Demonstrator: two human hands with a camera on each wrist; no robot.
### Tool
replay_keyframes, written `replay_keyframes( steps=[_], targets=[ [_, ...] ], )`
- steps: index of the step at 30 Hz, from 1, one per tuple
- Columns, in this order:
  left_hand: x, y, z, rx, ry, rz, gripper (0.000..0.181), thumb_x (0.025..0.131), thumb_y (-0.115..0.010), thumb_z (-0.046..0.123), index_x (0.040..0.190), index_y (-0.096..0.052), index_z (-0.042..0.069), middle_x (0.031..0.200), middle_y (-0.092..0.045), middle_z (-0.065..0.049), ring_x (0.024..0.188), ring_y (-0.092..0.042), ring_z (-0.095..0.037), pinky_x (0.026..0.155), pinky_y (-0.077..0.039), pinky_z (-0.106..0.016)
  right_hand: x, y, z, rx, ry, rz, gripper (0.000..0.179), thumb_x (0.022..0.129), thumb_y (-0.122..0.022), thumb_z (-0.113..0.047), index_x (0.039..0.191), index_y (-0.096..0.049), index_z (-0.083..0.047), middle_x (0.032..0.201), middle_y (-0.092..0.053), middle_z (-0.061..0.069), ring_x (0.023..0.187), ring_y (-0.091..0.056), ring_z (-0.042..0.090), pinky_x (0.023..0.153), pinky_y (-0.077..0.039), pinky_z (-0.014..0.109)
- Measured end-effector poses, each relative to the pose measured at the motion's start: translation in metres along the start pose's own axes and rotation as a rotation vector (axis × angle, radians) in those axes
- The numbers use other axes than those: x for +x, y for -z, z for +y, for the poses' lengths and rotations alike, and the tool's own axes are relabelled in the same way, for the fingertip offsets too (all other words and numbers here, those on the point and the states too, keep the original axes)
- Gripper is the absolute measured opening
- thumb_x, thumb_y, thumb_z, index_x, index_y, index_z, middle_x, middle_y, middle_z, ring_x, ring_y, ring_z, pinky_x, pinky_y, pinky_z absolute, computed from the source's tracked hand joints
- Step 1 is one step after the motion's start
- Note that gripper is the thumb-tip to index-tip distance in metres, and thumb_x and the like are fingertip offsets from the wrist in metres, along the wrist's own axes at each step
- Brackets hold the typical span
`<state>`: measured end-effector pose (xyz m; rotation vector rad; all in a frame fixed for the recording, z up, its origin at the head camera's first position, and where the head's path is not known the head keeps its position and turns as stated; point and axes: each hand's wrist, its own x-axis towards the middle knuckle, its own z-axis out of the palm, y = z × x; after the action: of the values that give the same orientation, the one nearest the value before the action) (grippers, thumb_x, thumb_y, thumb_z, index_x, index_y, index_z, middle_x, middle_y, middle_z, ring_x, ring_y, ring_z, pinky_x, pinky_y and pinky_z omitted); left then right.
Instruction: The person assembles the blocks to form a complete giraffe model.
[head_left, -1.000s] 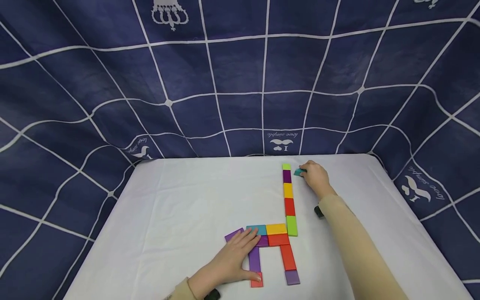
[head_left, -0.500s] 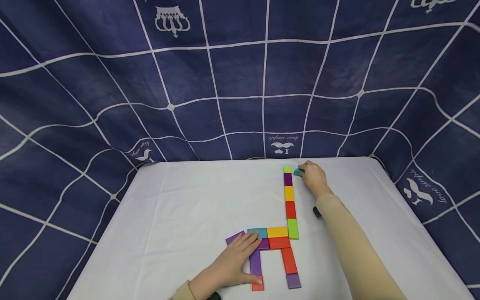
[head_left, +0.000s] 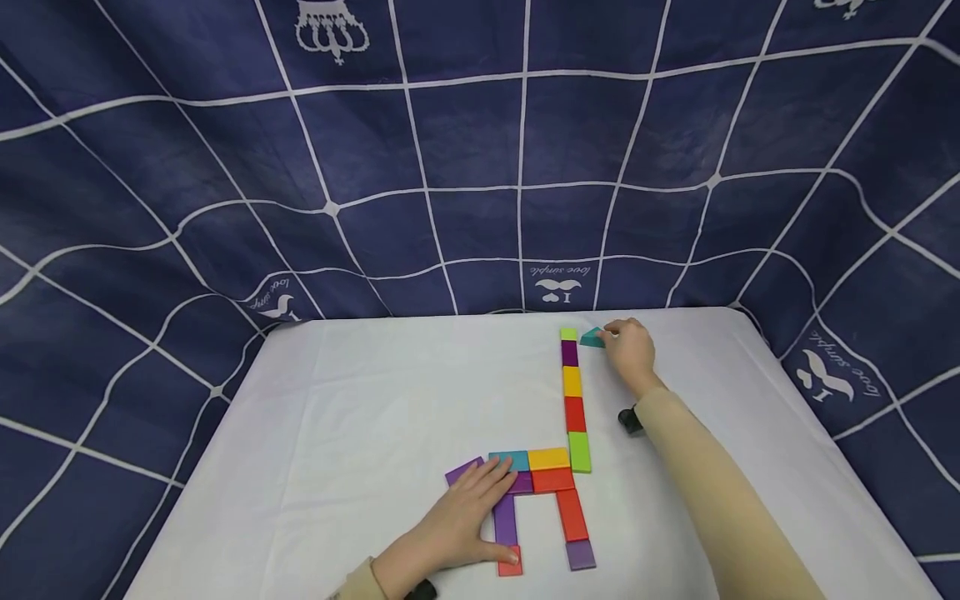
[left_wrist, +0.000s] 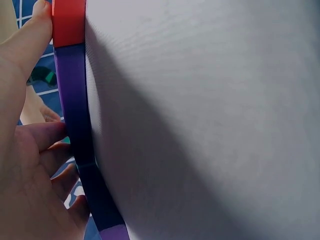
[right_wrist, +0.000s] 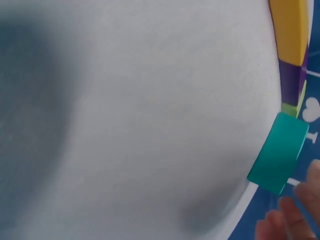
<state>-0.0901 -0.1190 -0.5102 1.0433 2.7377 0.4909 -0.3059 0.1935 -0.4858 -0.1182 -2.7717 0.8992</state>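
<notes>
My left hand lies spread over flat coloured blocks on the table. In the left wrist view, its thumb touches a red block, and the fingertips rest along a purple block. A teal block sits slanted on the table, just right of the far end of a block column. My right hand is beside it with bent fingers. In the right wrist view the visible fingers are blurred and look apart from the block. Whether a hidden fingertip touches it is unclear.
The column holds light green, red, yellow and dark purple blocks. Below it, orange and red blocks join the arrangement. The white tabletop meets a blue checked curtain behind.
The right hand's fingers have drawn slightly rightward off the teal block, so more of it shows. The left hand stays in place. The head view has shifted slightly.
</notes>
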Motion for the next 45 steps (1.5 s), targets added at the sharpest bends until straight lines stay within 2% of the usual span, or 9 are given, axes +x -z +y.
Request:
replay_keyframes(
  steps=[4, 10, 18, 27, 45],
  targets=[
    [0.000, 0.000, 0.000, -0.013, -0.003, -0.002, 0.102, 0.078, -0.062, 0.073, 0.154, -0.034, 0.011, 0.163, -0.027, -0.005, 0.150, -0.026, -0.027, 0.120, -0.027, -0.050, 0.001, 0.001, 0.004, 0.061, -0.095, -0.050, 0.032, 0.096, -0.063, -0.018, 0.119, -0.068, 0.004, 0.116, -0.067, 0.025, 0.110, -0.060, 0.040, 0.097, -0.048, 0.049],
    [0.000, -0.002, 0.001, -0.003, -0.009, 0.002, 0.103, 0.078, -0.062, 0.074, 0.154, -0.034, 0.011, 0.163, -0.028, -0.005, 0.150, -0.026, -0.027, 0.120, -0.028, -0.050, 0.003, -0.004, 0.009, 0.076, -0.153, -0.106, 0.033, 0.097, -0.062, -0.017, 0.124, -0.067, 0.001, 0.122, -0.067, 0.022, 0.119, -0.056, 0.040, 0.105, -0.044, 0.050],
    [0.000, 0.002, 0.000, -0.009, 0.002, -0.004, 0.102, 0.078, -0.062, 0.074, 0.154, -0.034, 0.011, 0.163, -0.027, -0.005, 0.151, -0.025, -0.027, 0.121, -0.027, -0.049, 0.009, -0.006, 0.002, 0.098, -0.169, -0.103, 0.032, 0.097, -0.063, -0.017, 0.123, -0.067, 0.000, 0.123, -0.067, 0.021, 0.121, -0.056, 0.039, 0.106, -0.045, 0.048],
    [0.000, 0.000, 0.000, -0.001, 0.001, -0.005, 0.102, 0.078, -0.063, 0.073, 0.154, -0.034, 0.011, 0.163, -0.027, -0.005, 0.150, -0.026, -0.027, 0.120, -0.028, -0.049, 0.013, -0.012, 0.002, 0.137, -0.212, -0.129, 0.034, 0.098, -0.062, -0.018, 0.126, -0.066, -0.001, 0.128, -0.065, 0.020, 0.125, -0.054, 0.037, 0.108, -0.045, 0.047],
    [0.000, 0.001, 0.000, -0.008, 0.009, -0.011, 0.102, 0.077, -0.064, 0.072, 0.154, -0.034, 0.011, 0.163, -0.026, -0.005, 0.151, -0.024, -0.026, 0.121, -0.026, -0.048, 0.015, -0.013, 0.001, 0.141, -0.210, -0.137, 0.034, 0.098, -0.062, -0.018, 0.127, -0.065, -0.001, 0.129, -0.064, 0.020, 0.126, -0.053, 0.037, 0.108, -0.046, 0.046]
  ],
)
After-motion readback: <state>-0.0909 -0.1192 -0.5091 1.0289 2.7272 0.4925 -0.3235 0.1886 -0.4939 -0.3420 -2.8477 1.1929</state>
